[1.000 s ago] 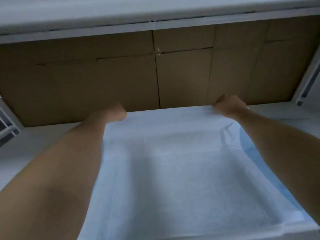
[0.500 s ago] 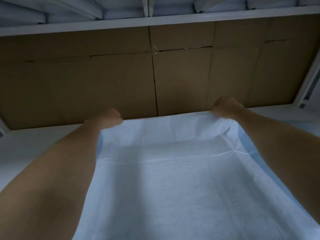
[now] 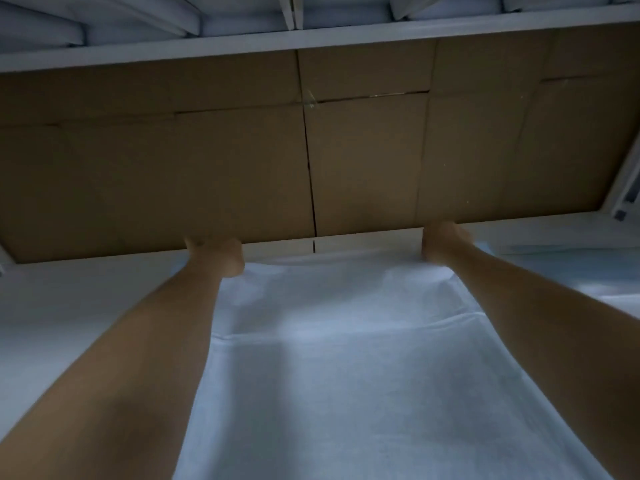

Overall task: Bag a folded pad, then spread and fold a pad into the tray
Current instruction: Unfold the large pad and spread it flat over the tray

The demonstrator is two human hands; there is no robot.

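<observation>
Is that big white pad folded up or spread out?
Spread out. The pad lies open and flat, with only a crease line across it; the left hand and right hand hold its far corners.

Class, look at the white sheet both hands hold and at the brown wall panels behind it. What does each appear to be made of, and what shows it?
The white pad looks like soft matt nonwoven fabric or paper, probably disposable: faintly fibrous, with fold creases, rumpling where the left hand and right hand grip it. The brown panels look like matt corrugated cardboard: flat, with flap seams.
</observation>
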